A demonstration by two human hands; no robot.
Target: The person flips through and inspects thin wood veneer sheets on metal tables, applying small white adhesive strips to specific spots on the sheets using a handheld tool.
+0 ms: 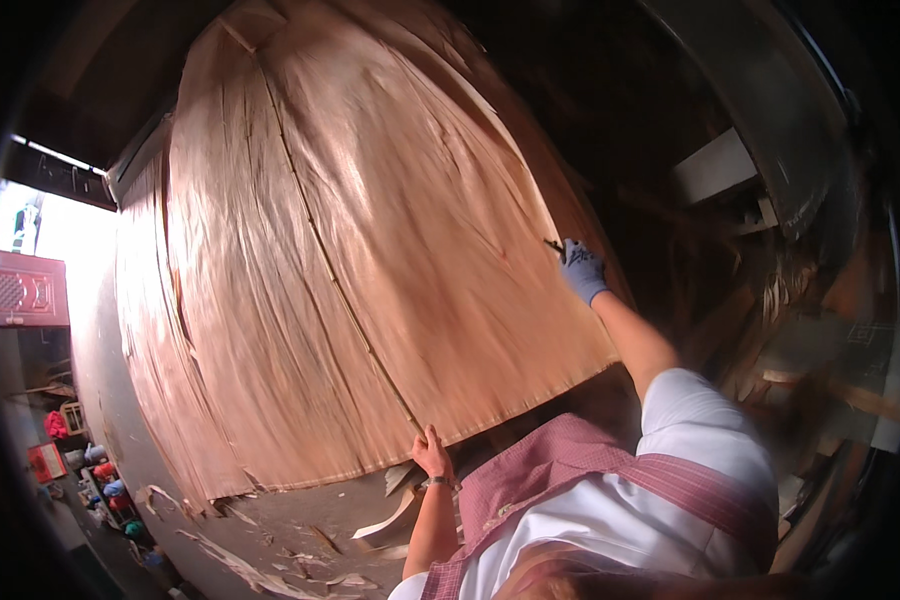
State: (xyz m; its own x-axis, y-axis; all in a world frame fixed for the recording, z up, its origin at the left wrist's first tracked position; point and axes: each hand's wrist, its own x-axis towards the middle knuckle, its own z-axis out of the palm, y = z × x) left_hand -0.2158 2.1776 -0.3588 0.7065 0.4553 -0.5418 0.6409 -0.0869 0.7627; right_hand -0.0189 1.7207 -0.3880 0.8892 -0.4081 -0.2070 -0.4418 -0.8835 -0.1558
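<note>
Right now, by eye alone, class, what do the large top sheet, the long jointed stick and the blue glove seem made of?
Large top sheet: probably wood veneer, smooth with a soft sheen; thin, rippled, with long grain-like streaks.
Long jointed stick: likely bamboo, finish unclear; nodes mark it at intervals.
Blue glove: perhaps fabric, matte-looking; any weave is too small to confirm.

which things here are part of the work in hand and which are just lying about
Apparently in use:
- broad tan sheets
- long thin stick, in the bare left hand
- small dark item, in the gloved right hand

Apparently lying about:
- curled pale strip
- red bundle
</note>
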